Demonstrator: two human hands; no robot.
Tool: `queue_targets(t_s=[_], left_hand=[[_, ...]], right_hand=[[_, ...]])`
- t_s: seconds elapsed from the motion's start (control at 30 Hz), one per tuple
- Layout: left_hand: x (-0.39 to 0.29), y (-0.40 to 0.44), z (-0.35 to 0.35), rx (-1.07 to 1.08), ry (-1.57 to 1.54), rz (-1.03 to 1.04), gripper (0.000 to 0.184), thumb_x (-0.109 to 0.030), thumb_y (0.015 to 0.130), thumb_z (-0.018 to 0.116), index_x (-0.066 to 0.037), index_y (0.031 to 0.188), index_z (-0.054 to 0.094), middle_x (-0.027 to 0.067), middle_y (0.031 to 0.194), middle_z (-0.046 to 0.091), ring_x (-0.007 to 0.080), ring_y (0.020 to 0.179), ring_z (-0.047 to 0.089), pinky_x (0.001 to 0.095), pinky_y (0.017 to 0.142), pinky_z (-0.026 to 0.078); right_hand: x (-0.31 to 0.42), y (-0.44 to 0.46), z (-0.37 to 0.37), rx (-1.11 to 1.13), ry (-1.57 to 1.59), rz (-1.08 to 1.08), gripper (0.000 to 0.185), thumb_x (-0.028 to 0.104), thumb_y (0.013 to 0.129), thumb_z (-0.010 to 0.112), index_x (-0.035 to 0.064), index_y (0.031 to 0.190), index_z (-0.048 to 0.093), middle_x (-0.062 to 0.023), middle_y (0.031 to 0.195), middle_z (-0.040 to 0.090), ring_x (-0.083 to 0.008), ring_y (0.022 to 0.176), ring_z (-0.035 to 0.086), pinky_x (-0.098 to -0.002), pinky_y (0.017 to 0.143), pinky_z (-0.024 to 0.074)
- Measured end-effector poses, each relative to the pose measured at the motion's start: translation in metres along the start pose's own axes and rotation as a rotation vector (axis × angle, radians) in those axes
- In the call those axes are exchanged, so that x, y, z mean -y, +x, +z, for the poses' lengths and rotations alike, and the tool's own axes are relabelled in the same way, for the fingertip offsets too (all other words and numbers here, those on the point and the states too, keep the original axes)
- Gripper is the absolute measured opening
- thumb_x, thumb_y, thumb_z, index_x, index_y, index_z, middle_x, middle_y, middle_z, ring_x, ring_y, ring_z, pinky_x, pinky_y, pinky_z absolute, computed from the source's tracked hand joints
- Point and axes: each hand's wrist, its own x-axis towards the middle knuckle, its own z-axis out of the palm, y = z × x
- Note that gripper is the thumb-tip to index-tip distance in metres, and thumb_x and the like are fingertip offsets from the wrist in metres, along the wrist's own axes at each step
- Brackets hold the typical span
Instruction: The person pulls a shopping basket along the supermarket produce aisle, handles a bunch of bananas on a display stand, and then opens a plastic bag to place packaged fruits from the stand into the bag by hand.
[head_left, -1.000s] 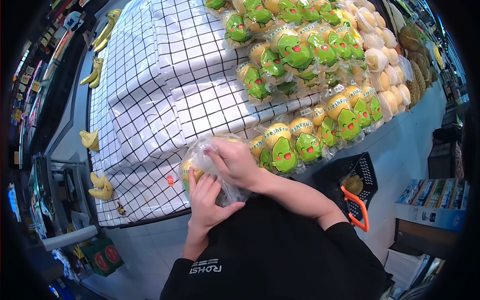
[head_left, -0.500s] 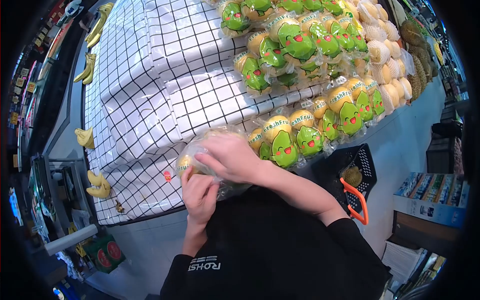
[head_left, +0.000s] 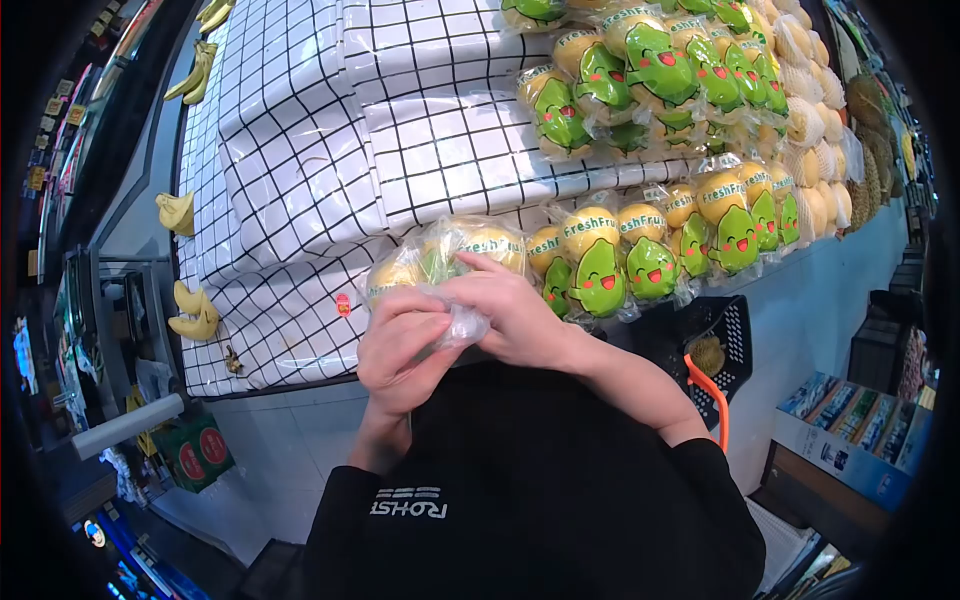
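A clear plastic bag of round yellow fruit, printed with green "FreshFruit" lettering, lies at the front edge of the checked table. My left hand is closed around the bag's gathered plastic neck. My right hand grips the same bunched plastic from the other side, one finger stretched towards the fruit. The fingertips inside the bunch are partly hidden. Just right of my right hand stands a row of similar bags with smiling green cartoon prints.
More bagged fruit is piled on the upper tier, with net-wrapped fruit farther right. Bananas hang along the left edge of the checked cloth. A black basket with an orange handle stands on the floor at right.
My hands have drawn the bag's loose plastic together into a bunched neck, nearer my body. The fruit inside now shows more. The view has shifted, moving the display right.
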Motion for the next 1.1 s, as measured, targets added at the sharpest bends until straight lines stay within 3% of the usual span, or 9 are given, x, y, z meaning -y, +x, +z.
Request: queue_targets(t_s=[0.17, 0.23, 0.37, 0.43, 0.57, 0.77, 0.9, 1.0, 1.1], left_hand=[[0.008, -0.002, -0.017, -0.013, 0.160, -0.088, 0.073, -0.023, 0.067, 0.085, 0.001, 0.129, 0.056, 0.0208, 0.131, 0.058, 0.0386, 0.125, 0.053, 0.0523, 0.109, 0.033], [0.016, -0.007, -0.028, 0.313, 0.399, -0.276, 0.086, -0.030, 0.070, 0.081, 0.000, 0.141, 0.044, 0.0231, 0.145, 0.045, 0.0388, 0.136, 0.042, 0.0542, 0.115, 0.022], [0.024, -0.018, -0.024, 0.121, 0.159, -0.405, 0.065, -0.026, 0.072, 0.077, 0.002, 0.127, 0.056, 0.0230, 0.141, 0.050, 0.0369, 0.133, 0.046, 0.0541, 0.115, 0.024], [0.024, -0.020, -0.026, 0.100, 0.205, -0.303, 0.056, -0.022, 0.072, 0.075, 0.002, 0.121, 0.059, 0.0222, 0.133, 0.056, 0.0377, 0.127, 0.052, 0.0547, 0.113, 0.027], [0.040, -0.097, -0.053, -0.123, 0.419, -0.494, 0.041, -0.016, 0.090, 0.064, 0.004, 0.123, 0.054, 0.0171, 0.127, 0.057, 0.0264, 0.118, 0.055, 0.0395, 0.099, 0.044], [0.020, -0.082, -0.019, -0.446, 0.156, -0.263, 0.036, -0.018, 0.091, 0.065, 0.003, 0.119, 0.056, 0.0140, 0.119, 0.060, 0.0230, 0.106, 0.059, 0.0361, 0.091, 0.047], [0.022, -0.077, -0.014, -0.300, 0.301, -0.384, 0.038, -0.014, 0.083, 0.072, 0.006, 0.114, 0.061, 0.0177, 0.109, 0.065, 0.0319, 0.096, 0.064, 0.0441, 0.086, 0.049], [0.018, -0.071, -0.006, -0.195, 0.245, -0.259, 0.035, -0.016, 0.080, 0.074, 0.007, 0.104, 0.064, 0.0223, 0.104, 0.064, 0.0409, 0.094, 0.062, 0.0476, 0.086, 0.048], [0.012, -0.055, -0.002, -0.146, 0.318, -0.191, 0.034, -0.017, 0.081, 0.074, 0.007, 0.103, 0.064, 0.0223, 0.102, 0.064, 0.0413, 0.094, 0.061, 0.0478, 0.084, 0.047]], right_hand=[[0.001, 0.000, 0.012, -0.179, -0.005, -0.005, 0.030, 0.005, 0.074, 0.068, 0.0043, 0.104, 0.064, -0.0128, 0.094, 0.068, -0.0335, 0.091, 0.064, -0.0431, 0.084, 0.0487], [0.002, 0.005, 0.016, -0.166, 0.025, -0.008, 0.029, 0.006, 0.076, 0.070, 0.0042, 0.104, 0.065, -0.0114, 0.095, 0.068, -0.0326, 0.090, 0.065, -0.0399, 0.081, 0.0495], [0.014, 0.026, 0.025, -0.149, 0.153, -0.145, 0.024, 0.008, 0.073, 0.067, 0.0051, 0.096, 0.063, -0.0134, 0.084, 0.063, -0.0365, 0.078, 0.061, -0.0429, 0.070, 0.0476], [0.016, 0.038, 0.028, -0.179, 0.283, -0.250, 0.021, 0.008, 0.073, 0.067, 0.0054, 0.093, 0.061, -0.0129, 0.082, 0.062, -0.0364, 0.079, 0.060, -0.0438, 0.068, 0.0471], [0.022, 0.054, 0.024, -0.018, 0.252, -0.257, 0.022, 0.010, 0.078, 0.068, 0.0051, 0.099, 0.062, -0.0118, 0.091, 0.064, -0.0339, 0.086, 0.062, -0.0405, 0.076, 0.0495], [0.022, 0.067, 0.032, 0.036, 0.163, -0.451, 0.023, 0.011, 0.075, 0.067, 0.0057, 0.097, 0.061, -0.0115, 0.088, 0.063, -0.0331, 0.087, 0.062, -0.0422, 0.077, 0.0499], [0.009, 0.052, 0.026, 0.011, 0.062, -0.334, 0.028, 0.011, 0.073, 0.069, 0.0057, 0.100, 0.063, -0.0115, 0.089, 0.064, -0.0328, 0.086, 0.062, -0.0421, 0.077, 0.0492], [0.008, 0.040, 0.019, -0.051, 0.030, -0.297, 0.027, 0.010, 0.072, 0.069, 0.0058, 0.098, 0.062, -0.0111, 0.088, 0.065, -0.0336, 0.084, 0.063, -0.0428, 0.075, 0.0493], [0.006, 0.032, 0.011, -0.141, 0.026, -0.280, 0.026, 0.010, 0.072, 0.069, 0.0058, 0.097, 0.063, -0.0108, 0.088, 0.066, -0.0338, 0.084, 0.064, -0.0426, 0.074, 0.0500]])
